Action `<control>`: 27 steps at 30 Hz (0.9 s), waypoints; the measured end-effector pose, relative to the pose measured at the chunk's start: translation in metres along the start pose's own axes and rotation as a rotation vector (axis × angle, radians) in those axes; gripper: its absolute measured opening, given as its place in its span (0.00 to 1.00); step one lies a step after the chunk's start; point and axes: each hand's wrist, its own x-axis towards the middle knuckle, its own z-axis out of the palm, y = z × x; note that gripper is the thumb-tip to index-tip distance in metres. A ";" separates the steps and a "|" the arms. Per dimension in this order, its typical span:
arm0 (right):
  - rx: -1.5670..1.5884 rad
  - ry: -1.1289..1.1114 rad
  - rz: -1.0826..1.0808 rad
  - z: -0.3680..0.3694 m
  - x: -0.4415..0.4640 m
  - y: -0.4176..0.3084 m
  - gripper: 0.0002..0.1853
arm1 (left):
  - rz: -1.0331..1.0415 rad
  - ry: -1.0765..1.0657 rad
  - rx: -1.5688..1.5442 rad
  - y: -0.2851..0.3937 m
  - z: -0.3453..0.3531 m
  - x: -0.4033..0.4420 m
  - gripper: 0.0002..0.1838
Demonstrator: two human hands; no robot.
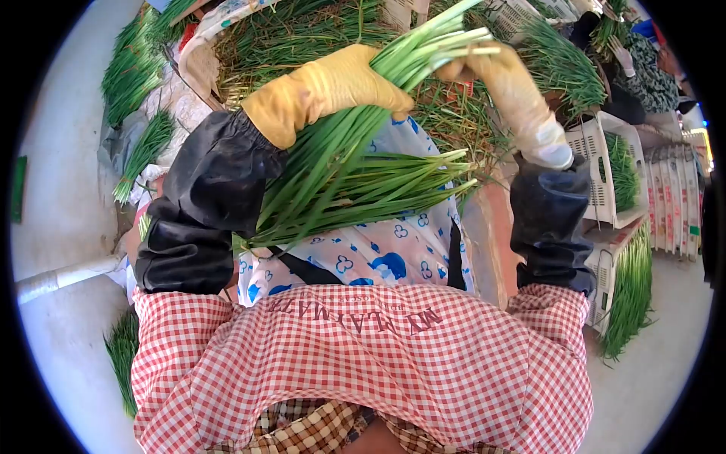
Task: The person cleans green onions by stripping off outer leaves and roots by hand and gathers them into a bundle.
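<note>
My left hand (370, 79), in a yellow rubber glove, is closed around a bunch of garlic chives (427, 53). Their pale stem ends point up and right, while the green leaves hang down toward my lap. At the stem ends, my right hand (495, 68), also in a yellow glove, has its fingers bent in a pinch on some stems; motion blurs it slightly. A second bunch of chives (393, 181) lies across the patterned apron (386, 261) on my lap, below the held one.
A heap of loose chives and trimmings (295, 38) lies ahead. On the right stand a white plastic crate (594, 170) and another bunch of chives (629, 295). Further bundles (132, 72) rest at the left. Another person's gloved hand (622, 57) shows at upper right.
</note>
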 end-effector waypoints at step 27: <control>-0.145 -0.290 0.651 0.022 -0.078 0.092 0.15 | 0.237 -0.183 -0.470 -0.018 -0.040 -0.033 0.29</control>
